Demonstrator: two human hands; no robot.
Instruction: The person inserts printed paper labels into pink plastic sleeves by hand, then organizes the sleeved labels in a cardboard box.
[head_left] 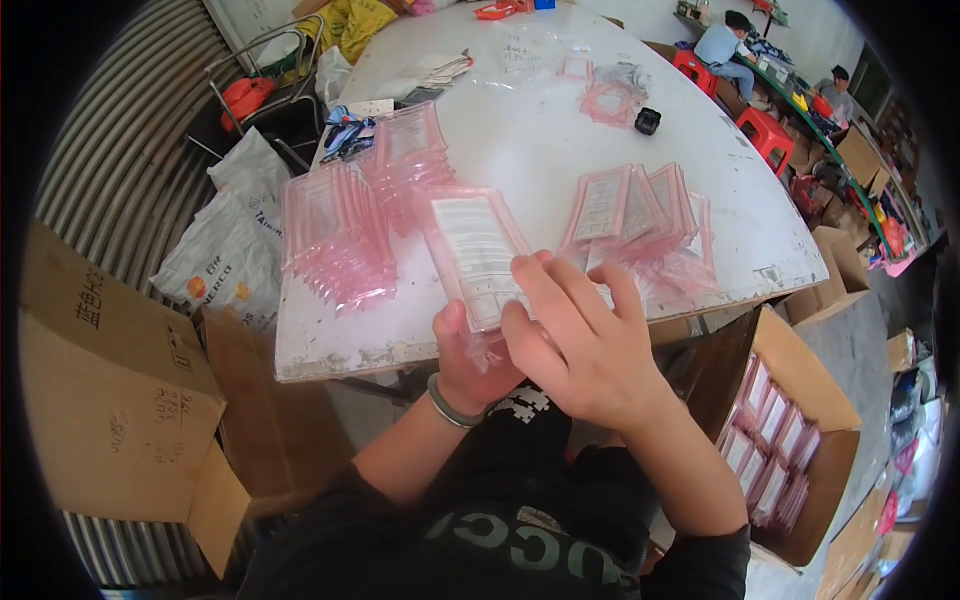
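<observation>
A flat pink-edged clear plastic packet (472,240) with a printed white insert is tilted up in front of me at the table's near edge. My left hand (470,362), a bracelet on its wrist, is closed around the packet's lower end from below. Over the lower right corner lies my right hand (585,345), its thumb and index finger on the packet and the other fingers curled apart. Crumpled clear film shows between the hands. Stacks of similar packets lie to the left (335,230) and to the right (630,215).
The white table (520,145) carries a small black object (648,121) and loose pink frames (610,102). An open carton (835,480) full of packets stands at lower right. Large cardboard (120,370) and a white sack (235,240) stand left. Two people (722,50) sit farther back.
</observation>
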